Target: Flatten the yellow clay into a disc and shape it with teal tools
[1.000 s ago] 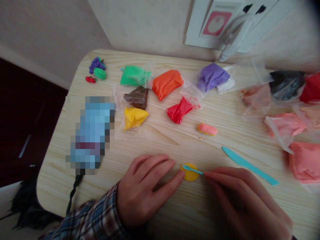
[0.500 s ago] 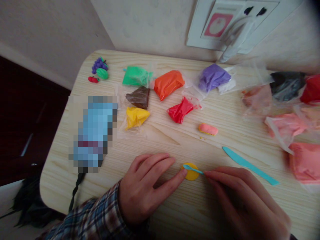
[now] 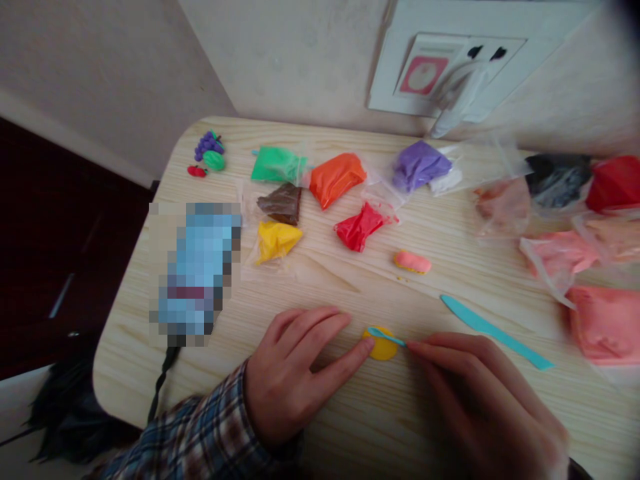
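A flat yellow clay disc [image 3: 383,349] lies on the wooden table between my hands. My left hand [image 3: 305,373] rests on the tabletop with fingers spread, its thumb tip touching the disc's left edge. Between the pinched thumb and fingers of my right hand [image 3: 485,393] is a thin blue spoon-shaped clay tool [image 3: 390,337], its small bowl end over the upper part of the disc. Just beyond my right hand lies a flat blue plastic clay knife [image 3: 495,331]. Farther back sits a small pink and yellow clay piece [image 3: 413,261] with crumbs beside it.
Bags of yellow [image 3: 277,241], red [image 3: 361,227], orange [image 3: 337,179] and purple clay [image 3: 421,165] lie toward the wall. Pink clay bags [image 3: 607,323] crowd the right. A blurred-out blue device [image 3: 203,267] with a cable lies left, near small clay fruits [image 3: 214,160].
The camera view has shifted slightly, so the table appears a little lower and the right-side bags farther left. Both hands stay nearly in place, the spoon-shaped tool still over the disc.
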The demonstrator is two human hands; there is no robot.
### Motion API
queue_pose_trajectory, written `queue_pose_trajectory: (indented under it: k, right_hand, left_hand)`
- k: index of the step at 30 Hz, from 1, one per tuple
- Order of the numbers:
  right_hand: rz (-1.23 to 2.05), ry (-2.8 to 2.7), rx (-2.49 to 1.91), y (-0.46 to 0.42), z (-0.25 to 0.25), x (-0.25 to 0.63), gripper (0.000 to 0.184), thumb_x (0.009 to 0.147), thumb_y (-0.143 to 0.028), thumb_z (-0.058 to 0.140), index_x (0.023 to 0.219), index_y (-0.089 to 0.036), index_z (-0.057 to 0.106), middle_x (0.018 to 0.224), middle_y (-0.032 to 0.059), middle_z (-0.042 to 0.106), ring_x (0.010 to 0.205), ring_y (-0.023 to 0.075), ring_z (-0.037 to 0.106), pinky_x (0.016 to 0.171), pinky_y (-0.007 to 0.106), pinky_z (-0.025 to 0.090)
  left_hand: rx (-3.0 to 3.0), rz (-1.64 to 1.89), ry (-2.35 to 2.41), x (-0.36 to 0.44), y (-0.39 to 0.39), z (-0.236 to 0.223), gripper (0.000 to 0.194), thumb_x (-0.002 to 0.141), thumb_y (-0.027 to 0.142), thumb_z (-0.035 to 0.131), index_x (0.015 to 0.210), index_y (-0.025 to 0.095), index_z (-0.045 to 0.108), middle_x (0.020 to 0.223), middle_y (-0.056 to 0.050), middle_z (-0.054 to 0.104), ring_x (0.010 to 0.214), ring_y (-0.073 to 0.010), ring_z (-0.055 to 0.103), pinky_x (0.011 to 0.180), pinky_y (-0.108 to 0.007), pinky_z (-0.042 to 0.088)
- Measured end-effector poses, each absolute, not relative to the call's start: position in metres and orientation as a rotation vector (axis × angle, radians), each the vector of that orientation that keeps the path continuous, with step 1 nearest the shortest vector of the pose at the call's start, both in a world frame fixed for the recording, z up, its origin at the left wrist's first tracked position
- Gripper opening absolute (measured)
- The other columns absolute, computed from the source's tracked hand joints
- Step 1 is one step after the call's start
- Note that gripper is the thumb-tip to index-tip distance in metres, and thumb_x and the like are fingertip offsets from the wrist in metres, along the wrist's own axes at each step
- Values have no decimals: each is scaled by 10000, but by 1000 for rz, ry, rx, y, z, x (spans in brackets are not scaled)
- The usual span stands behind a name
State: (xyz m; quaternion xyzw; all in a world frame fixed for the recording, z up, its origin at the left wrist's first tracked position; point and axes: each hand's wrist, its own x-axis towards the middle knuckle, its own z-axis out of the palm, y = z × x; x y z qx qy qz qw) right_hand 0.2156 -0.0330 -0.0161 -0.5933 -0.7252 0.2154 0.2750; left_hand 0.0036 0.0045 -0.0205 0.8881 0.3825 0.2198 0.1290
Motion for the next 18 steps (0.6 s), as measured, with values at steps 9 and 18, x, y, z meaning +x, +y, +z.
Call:
queue_pose_trajectory:
  k: [9,18]
  right_hand:
    - [595,-1955,-1587,-33,-15,215,159,854,-151,496,966,-225,583,906,24,587,815,129,596,720,230,485]
    - [580,-1977,-1546,-31,-15,215,162,852,-138,496,967,-218,578,911,36,575,831,139,585,720,240,484]
  left_hand:
    - [2575,676,1106,3,4,-23,309,960,160,350,1130,229,598,1131,-83,570,1092,-208,504,849,-376,424]
    - [2557,728,1121,3,4,-21,280,941,146,395,1091,230,617,1086,-71,594,1060,-205,523,830,-368,467]
